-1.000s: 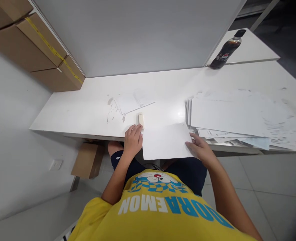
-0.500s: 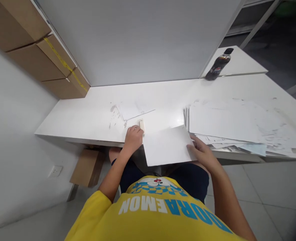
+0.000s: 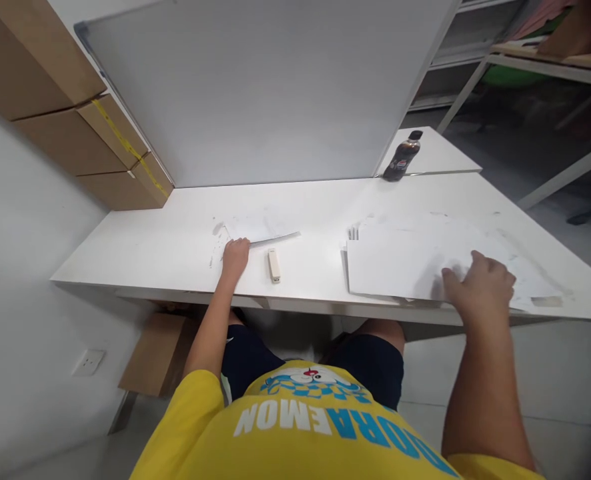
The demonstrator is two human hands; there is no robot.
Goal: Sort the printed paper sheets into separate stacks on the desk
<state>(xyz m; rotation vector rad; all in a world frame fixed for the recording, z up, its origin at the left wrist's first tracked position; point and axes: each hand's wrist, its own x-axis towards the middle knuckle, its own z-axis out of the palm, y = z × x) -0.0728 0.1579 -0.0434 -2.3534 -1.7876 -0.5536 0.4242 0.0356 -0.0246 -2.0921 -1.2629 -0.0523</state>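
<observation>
My left hand (image 3: 236, 259) is closed at the near corner of the white paper (image 3: 255, 228) on the left of the table, whose front edge looks slightly raised. Just right of that hand lies a small cream-coloured stapler (image 3: 274, 266), touched by neither hand. Over on the right, my right hand (image 3: 483, 285) hovers just above a white sheet (image 3: 395, 268) with thumb and fingers apart. That sheet rests on the near side of a spread stack of papers (image 3: 425, 230). The fingertips of my left hand are partly hidden.
A cola bottle (image 3: 402, 157) stands at the back right beside the upright whiteboard (image 3: 275, 93). Cardboard boxes (image 3: 125, 190) are piled at the left wall, and another box (image 3: 150, 353) sits below the table (image 3: 315, 280). Dark smudges mark the tabletop near the left paper.
My right hand has moved right and let go of the sheet, which now lies on the right stack. My left hand has left the stapler and moved to the left paper. The view has shifted.
</observation>
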